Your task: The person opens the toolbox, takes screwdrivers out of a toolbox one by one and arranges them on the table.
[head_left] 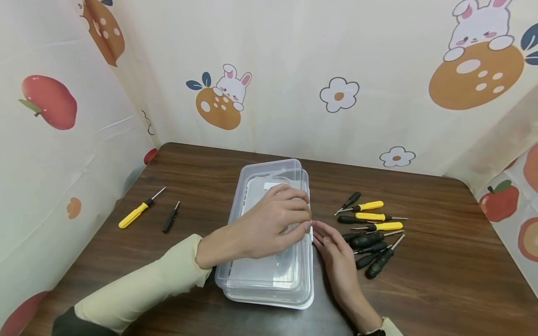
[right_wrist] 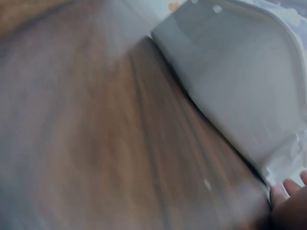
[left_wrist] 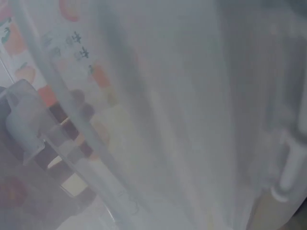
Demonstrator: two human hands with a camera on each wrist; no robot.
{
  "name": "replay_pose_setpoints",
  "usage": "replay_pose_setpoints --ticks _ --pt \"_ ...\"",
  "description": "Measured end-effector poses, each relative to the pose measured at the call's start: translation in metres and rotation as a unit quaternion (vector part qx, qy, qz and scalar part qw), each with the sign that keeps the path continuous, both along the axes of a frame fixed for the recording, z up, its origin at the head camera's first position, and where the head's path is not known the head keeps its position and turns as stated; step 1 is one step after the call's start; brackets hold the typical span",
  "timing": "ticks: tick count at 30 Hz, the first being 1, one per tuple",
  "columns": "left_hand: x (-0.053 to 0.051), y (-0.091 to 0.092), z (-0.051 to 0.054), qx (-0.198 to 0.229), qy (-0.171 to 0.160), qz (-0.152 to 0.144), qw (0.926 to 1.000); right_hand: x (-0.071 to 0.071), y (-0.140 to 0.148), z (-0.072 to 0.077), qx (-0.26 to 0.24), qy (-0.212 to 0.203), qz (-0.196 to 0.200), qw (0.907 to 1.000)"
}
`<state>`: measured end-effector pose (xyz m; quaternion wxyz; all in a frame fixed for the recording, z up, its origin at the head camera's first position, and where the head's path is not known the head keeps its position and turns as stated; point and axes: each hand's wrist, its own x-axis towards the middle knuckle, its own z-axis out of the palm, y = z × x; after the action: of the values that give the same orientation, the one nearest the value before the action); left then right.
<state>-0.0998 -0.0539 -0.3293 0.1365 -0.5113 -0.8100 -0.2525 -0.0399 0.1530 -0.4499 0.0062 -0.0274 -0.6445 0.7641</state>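
A long, clear plastic box (head_left: 269, 296) stands in the middle of the table, with its translucent lid (head_left: 290, 275) on top, set slightly askew to the box rim. My left hand (head_left: 273, 221) reaches across the lid, its fingers curled over the right edge. Beside that same edge is my right hand (head_left: 336, 254), its extended fingertips touching a white latch on the box side. In the right wrist view, fingertips (right_wrist: 288, 187) meet the box's lower side wall (right_wrist: 235, 81). Blurred translucent plastic (left_wrist: 168, 120) fills most of the left wrist view.
Right of the box lie several screwdrivers, some with yellow handles (head_left: 371, 217) and some with black handles (head_left: 367, 240). On the left lie a yellow-handled screwdriver (head_left: 134, 214) and a small black one (head_left: 169, 220). A patterned curtain (head_left: 286, 93) hangs behind the dark wooden table (head_left: 441, 270).
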Motion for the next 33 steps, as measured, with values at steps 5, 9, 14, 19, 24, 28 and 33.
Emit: replay_pose_setpoints --ticks 5,9,14,19,24,28,33 --pt "0.001 0.005 0.000 -0.027 0.003 0.004 0.9996 -0.005 0.016 0.001 -0.026 -0.017 0.057 0.9979" --pt "0.003 0.010 0.000 -0.054 0.000 0.009 0.9985 -0.007 0.026 0.001 -0.020 -0.022 0.103 0.9942" --pt "0.005 0.015 -0.002 -0.082 0.005 0.012 0.9965 -0.008 0.032 0.000 0.083 -0.013 0.143 0.9862" --pt "0.006 0.017 -0.003 -0.110 0.012 0.019 0.9937 -0.010 0.035 -0.001 0.144 0.006 0.156 0.9771" --pt "0.007 0.020 -0.004 -0.131 0.011 0.026 0.9910 -0.010 0.036 -0.002 0.148 0.024 0.169 0.9742" --pt "0.007 0.022 -0.007 -0.148 0.001 0.026 0.9886 -0.011 0.037 -0.002 0.161 0.029 0.157 0.9739" --pt "0.007 0.024 -0.010 -0.168 -0.005 0.028 0.9854 -0.010 0.037 -0.004 0.166 0.024 0.150 0.9744"
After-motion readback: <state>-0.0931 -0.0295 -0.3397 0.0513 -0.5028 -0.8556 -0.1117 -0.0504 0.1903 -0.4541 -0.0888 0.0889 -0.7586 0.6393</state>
